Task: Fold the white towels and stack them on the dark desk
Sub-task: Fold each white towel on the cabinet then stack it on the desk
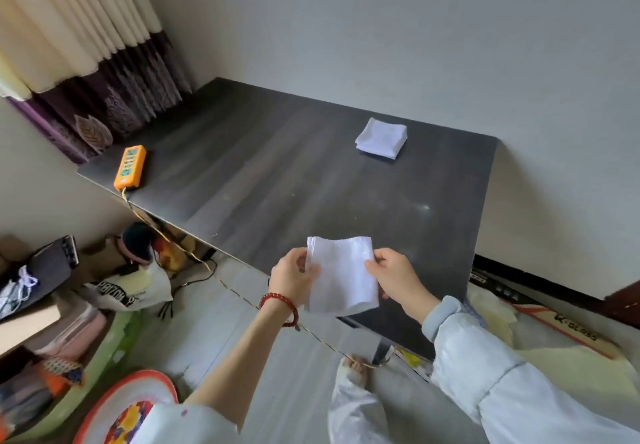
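Two hands, left hand and right hand, pinching opposite edges of white towel above counter. Align corners squarely, fold, then place atop folded stack.

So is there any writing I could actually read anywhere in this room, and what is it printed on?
"K-GLASS": black letters on the long orange-edged board lying on the floor at the right; the first letter is unsure.
Black lettering on the white plastic bag under the desk's left end: seen sideways, too blurred to read.
Buttons and markings on the orange handheld device on the dark desk: too small to read.
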{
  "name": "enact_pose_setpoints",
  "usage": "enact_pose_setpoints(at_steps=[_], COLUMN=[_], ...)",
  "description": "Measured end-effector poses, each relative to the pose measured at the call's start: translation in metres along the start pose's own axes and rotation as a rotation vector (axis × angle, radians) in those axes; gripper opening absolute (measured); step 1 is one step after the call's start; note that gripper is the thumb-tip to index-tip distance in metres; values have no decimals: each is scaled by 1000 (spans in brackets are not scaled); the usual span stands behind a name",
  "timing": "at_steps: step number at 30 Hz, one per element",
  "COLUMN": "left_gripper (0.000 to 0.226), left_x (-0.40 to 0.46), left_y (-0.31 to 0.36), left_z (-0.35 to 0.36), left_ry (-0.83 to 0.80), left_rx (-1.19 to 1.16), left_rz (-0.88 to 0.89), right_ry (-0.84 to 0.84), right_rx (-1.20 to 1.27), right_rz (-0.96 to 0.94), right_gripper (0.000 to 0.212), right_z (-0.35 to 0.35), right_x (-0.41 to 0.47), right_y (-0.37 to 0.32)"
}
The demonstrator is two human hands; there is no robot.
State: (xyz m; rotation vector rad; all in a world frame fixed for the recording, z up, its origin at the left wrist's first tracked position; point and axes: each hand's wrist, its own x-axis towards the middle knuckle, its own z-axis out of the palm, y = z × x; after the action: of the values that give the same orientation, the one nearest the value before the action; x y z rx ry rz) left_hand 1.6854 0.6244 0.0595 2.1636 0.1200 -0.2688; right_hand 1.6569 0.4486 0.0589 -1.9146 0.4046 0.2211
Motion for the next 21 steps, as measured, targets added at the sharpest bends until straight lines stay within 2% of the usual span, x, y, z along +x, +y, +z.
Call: enact_pose_setpoints(at_steps=[3, 6, 14, 21], left_gripper=[26, 28, 30, 29], left_x=[86, 163, 331, 462], left_y=[22, 54, 133, 168], left_z=[2, 9, 53, 108], left_ry=[-14, -65, -177, -204], left_rx=[26, 36, 8, -11], left_rz=[2, 18, 141, 190], right_ry=[-41, 0, 348, 551], right_rx=[52, 72, 12, -40], right_rz=[97, 128, 84, 107], right_gripper=[17, 18, 9, 16], right_z=[-11, -24, -76, -100], right_x=[77, 139, 285, 405], right_y=[-17, -32, -62, -72])
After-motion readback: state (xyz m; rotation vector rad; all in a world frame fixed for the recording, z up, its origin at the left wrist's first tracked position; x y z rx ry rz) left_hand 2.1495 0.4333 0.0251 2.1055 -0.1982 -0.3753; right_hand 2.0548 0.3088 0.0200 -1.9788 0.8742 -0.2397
